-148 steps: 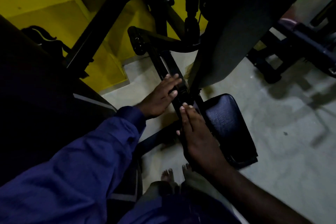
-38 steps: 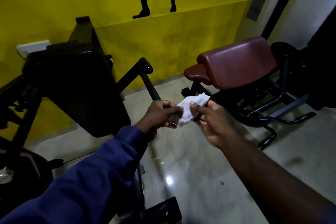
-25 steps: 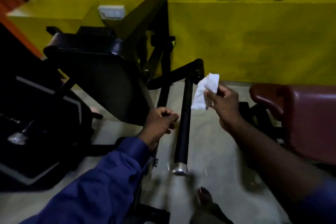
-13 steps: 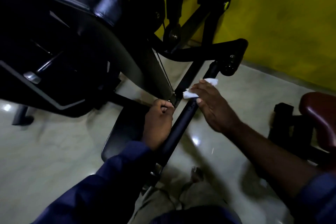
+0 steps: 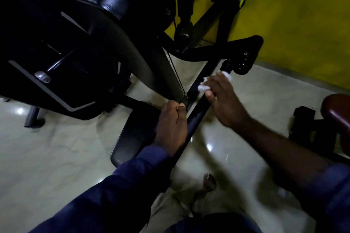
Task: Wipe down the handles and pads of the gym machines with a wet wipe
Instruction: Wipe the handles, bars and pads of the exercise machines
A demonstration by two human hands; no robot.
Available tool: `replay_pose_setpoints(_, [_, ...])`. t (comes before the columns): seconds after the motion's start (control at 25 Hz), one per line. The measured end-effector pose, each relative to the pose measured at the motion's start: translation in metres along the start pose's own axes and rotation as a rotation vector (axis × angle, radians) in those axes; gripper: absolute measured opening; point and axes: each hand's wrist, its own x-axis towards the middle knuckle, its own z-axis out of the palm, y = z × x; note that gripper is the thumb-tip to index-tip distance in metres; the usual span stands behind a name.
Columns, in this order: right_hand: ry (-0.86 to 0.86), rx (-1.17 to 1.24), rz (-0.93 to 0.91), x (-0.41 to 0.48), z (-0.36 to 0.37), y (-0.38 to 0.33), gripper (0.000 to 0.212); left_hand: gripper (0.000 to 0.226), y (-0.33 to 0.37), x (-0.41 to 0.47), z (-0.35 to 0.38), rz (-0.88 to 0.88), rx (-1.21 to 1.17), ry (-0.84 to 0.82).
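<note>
Floor (image 5: 56, 157): pale polished tile with glare spots, running under both hands. Yellow wall (image 5: 303, 15) at the back, beyond the right hand.

Far left of the hands is a black gym machine; its big dark pad (image 5: 75, 43) fills the upper left. A black seat pad (image 5: 136, 132) sits just left of the left hand, partly under the wrist.

Left hand (image 5: 172, 125), blue sleeve (image 5: 113, 195): clenched, thumb pressed on the index finger, knuckles tight against the left side of a long black handle bar (image 5: 197, 117). Can't tell whether it holds anything.

The bar runs diagonally between the two hands, from low centre up to a black pivot arm (image 5: 244, 58) above the right hand.

Right hand (image 5: 223, 100), bare forearm: fingers bent over the upper stretch of the bar, grasping a white wipe (image 5: 203, 86) against it. The wipe is mostly hidden, with bits showing at the fingertips and beyond the knuckles. The hand is motion-blurred.

A bare foot (image 5: 209, 181) is on the floor below the hands. Far right of the right hand: a maroon pad (image 5: 337, 111) on a dark frame.
</note>
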Motion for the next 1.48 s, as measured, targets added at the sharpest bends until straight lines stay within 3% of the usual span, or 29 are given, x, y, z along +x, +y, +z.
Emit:
replay_pose_setpoints(0.12, [-0.116,0.129,-0.076,-0.065,0.015,-0.041,0.048,0.023,0.001,-0.001,0.0,-0.004,-0.033,0.027])
replay_pose_setpoints(0.2, [-0.11,0.025,-0.193,-0.051,0.007,-0.026,0.046,0.022,0.004,-0.002,0.0,-0.003,-0.073,0.049])
replay_pose_setpoints(0.36, [0.098,-0.074,0.107,0.033,-0.005,0.022,0.043,0.026,0.004,-0.001,0.002,0.029,-0.023,0.034])
replay_pose_setpoints(0.44, [0.147,0.0,0.156,0.018,0.009,0.003,0.046,0.031,0.004,-0.001,0.002,0.045,-0.038,0.058])
replay_pose_setpoints(0.56, [-0.019,0.21,0.011,-0.063,0.033,-0.058,0.051,0.057,0.006,-0.004,0.001,0.105,-0.043,0.125])
replay_pose_setpoints(0.64, [-0.038,0.172,-0.136,-0.067,0.038,-0.048,0.054,0.074,0.008,-0.004,0.0,0.163,-0.028,0.167])
replay_pose_setpoints(0.76, [0.054,0.056,0.062,0.009,0.03,0.017,0.079,0.077,0.01,-0.004,0.0,0.208,-0.008,0.192])
replay_pose_setpoints(0.84, [0.208,0.234,0.259,0.034,0.027,0.036,0.081,0.079,0.011,-0.004,0.001,0.192,0.013,0.176])
replay_pose_setpoints(0.96, [0.297,0.75,0.444,-0.012,0.034,-0.047,0.056,0.082,0.013,-0.006,0.0,0.195,0.008,0.171])
replay_pose_setpoints(1.04, [0.337,1.005,0.487,-0.043,0.047,-0.089,0.052,0.081,0.011,-0.005,0.001,0.18,0.015,0.167])
replay_pose_setpoints(1.12, [0.409,1.017,0.621,-0.018,0.049,-0.069,0.056,0.076,0.009,-0.004,0.002,0.181,0.018,0.164])
replay_pose_setpoints(1.2, [0.388,1.265,1.009,0.025,0.032,-0.016,0.066,0.071,0.009,-0.004,0.002,0.186,0.024,0.161])
replay_pose_setpoints(1.28, [0.367,1.755,1.062,0.048,0.019,0.02,0.075,0.066,0.01,-0.005,0.001,0.195,0.035,0.157])
replay_pose_setpoints(1.36, [0.349,1.842,1.062,0.03,0.016,0.009,0.076,0.064,0.01,-0.005,0.001,0.184,0.04,0.155])
replay_pose_setpoints(1.48, [0.365,1.988,0.867,-0.006,0.032,0.001,0.068,0.064,0.009,-0.004,0.001,0.187,0.068,0.156])
